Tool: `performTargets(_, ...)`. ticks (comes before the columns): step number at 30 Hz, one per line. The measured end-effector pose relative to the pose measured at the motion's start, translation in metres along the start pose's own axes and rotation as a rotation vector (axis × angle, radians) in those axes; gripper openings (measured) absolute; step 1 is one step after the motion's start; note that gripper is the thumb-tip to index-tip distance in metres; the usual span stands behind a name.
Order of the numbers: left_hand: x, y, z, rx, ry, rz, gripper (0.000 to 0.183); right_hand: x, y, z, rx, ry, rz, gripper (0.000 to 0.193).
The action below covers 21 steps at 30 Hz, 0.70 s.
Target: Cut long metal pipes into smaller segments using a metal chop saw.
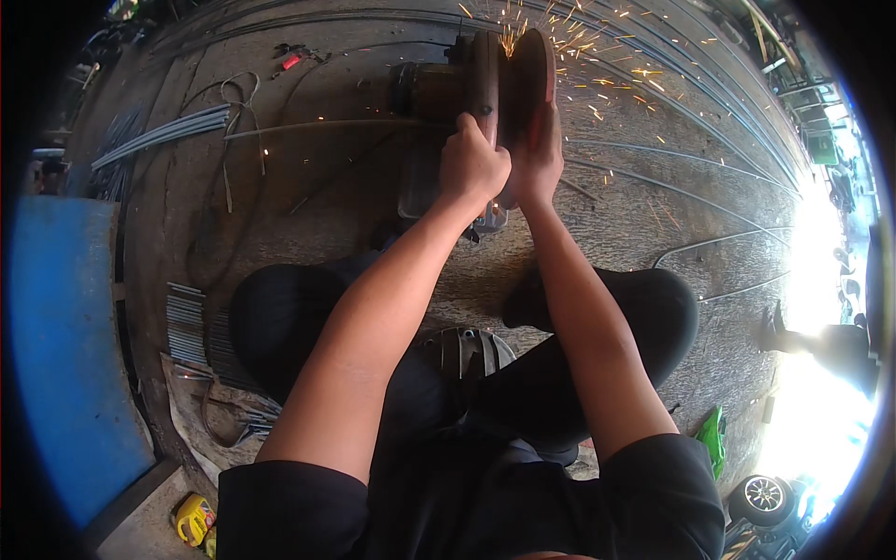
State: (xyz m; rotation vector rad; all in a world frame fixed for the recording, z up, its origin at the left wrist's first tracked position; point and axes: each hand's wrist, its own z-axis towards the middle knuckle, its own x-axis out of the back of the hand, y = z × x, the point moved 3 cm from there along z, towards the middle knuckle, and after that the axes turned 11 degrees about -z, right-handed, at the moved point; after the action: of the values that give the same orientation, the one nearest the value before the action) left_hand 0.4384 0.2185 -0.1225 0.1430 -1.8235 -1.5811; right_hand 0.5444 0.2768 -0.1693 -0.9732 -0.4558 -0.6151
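Note:
A power tool (439, 91) with a dark motor body and a round, rust-brown guard stands on the ground ahead of me. Beside the guard is a reddish-brown round disc (533, 89) on edge; whether it belongs to the tool, I cannot tell. Sparks (513, 35) fly from between them at the top, spreading right. My left hand (474, 163) is closed at the near edge of the guard; what is inside its fingers is hidden. My right hand (539, 161) grips the near right side of the disc, fingers along its face.
Long metal rods (691, 103) run across the ground to the right. A bundle of grey rods (163, 135) and a looped cord (241, 93) lie left. A blue panel (61, 345) borders the left side. A wheel (763, 497) and a green bag (713, 441) are lower right.

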Motion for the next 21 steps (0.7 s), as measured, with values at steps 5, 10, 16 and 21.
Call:
performTargets(5, 0.0008, 0.002, -0.0007, 0.013, -0.002, 0.005, 0.033, -0.0003, 0.0002, 0.0005, -0.009, -0.012, 0.006, 0.058)
performTargets(10, 0.0017, 0.0041, -0.0012, 0.02, -0.001, 0.017, 0.032, 0.0001, -0.0008, 0.0011, 0.002, -0.006, 0.005, 0.058)
performTargets(16, 0.0017, 0.0044, -0.0018, 0.028, -0.036, 0.039, 0.031, 0.0009, -0.0015, 0.0008, -0.009, 0.015, 0.014, 0.056)
performTargets(21, 0.0019, 0.005, -0.0017, 0.008, -0.03, 0.016, 0.031, 0.0008, -0.0016, 0.0007, -0.009, 0.002, 0.017, 0.057)
